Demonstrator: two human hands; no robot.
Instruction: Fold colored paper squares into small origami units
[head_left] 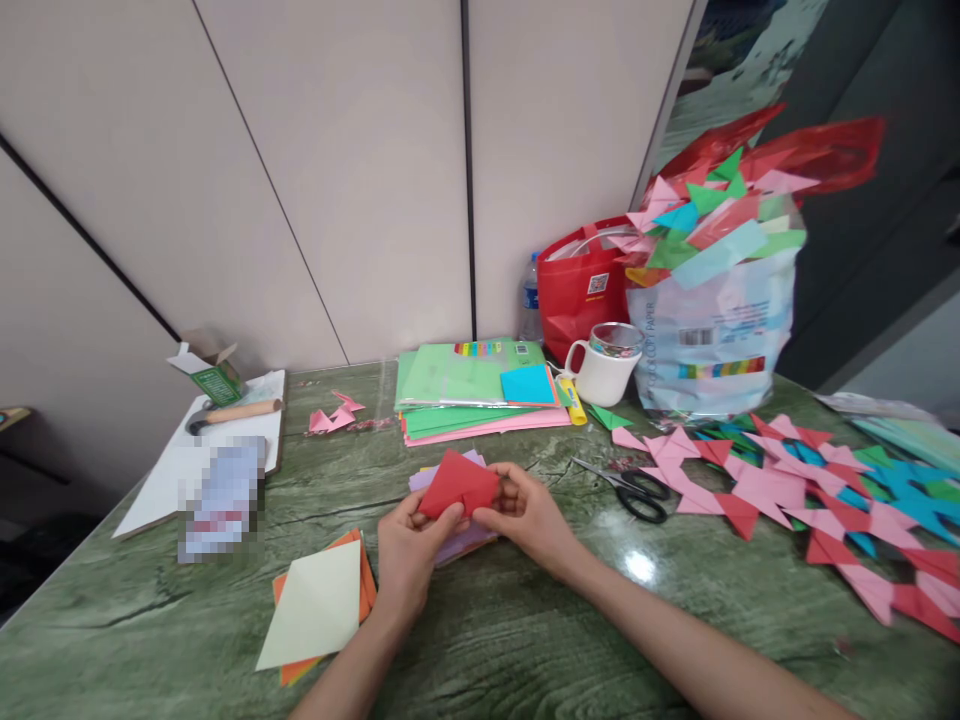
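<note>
**Two hands pinch a folded red paper above a green marbled table**

The left hand [409, 545] and the right hand [525, 515] meet over the middle of the table [525, 640], a glossy green surface with dark wavy veins. Between them is one red paper [459, 483], matte and folded into a flat, roughly diamond shape. The left thumb and fingertips close narrowly on its lower left edge; the right fingers curl tight around its right corner. The paper is lifted just above a small stack of lilac sheets [457, 540] lying under the hands.

Left of the left forearm lies a pale yellow sheet [319, 605] on top of orange sheets, one corner toward the wrist. One pair of black-handled scissors [630, 487] rests just right of the right hand, blades open. Behind the hands sits a flat pile of green and pink paper [472, 400] with one blue square on top, then one white mug [604, 368], one red bag [581, 290] and a clear plastic bag [712, 330] stuffed with folded pieces. Many pink, red and blue folded pieces [787, 490] spread across the right side, too many to count. One hammer [232, 412] with a wooden handle lies far left on white sheets.
</note>
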